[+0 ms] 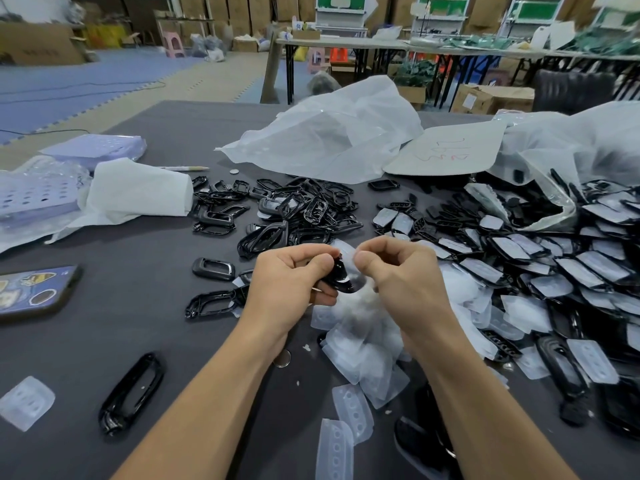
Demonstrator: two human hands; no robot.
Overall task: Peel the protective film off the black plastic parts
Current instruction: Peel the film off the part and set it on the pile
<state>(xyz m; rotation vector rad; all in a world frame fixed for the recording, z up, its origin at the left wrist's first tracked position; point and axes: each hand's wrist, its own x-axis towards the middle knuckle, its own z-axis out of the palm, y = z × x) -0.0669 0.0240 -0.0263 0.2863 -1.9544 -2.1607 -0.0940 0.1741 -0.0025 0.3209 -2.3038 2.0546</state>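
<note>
Large heap of film-covered parts (554, 258) at right, spilling from a plastic bag (561, 147): most of the work is left. Smaller pile of bare parts (301, 213) beyond the hands: done. Shed films (363, 337) heaped under the wrists. Left hand (291, 275) grips one black part (338, 278); right hand (398, 271) pinches its film (346, 251), apparently mid-peel.

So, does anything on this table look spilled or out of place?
Yes. Black parts spill from the open plastic bag on the right, and peeled film scraps lie heaped loose in the middle. A phone lies at the left edge.
</note>
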